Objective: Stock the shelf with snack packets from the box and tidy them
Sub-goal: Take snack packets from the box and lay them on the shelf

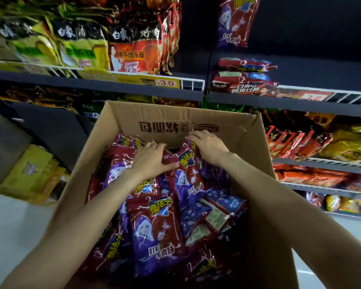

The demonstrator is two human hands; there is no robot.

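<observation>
We have both hands in the box [121, 119], which is full of red and purple packets [154, 224]. Our left hand [150, 159] bends its fingers over the top edge of one packet, thumb at its 3 o'clock side. Our right hand [208, 146] curls its fingers over more packets near the far wall; we cannot tell how tight.

The packets are shiny and slippery. If we grab too many, some may slide out and fall on the floor. Squeezing hard could crush the snacks.

The packet in the middle lies flat, long way running from 12 to 6 o'clock, top end at 12. They must go to the shelf [300, 101] at 1 o'clock.
</observation>
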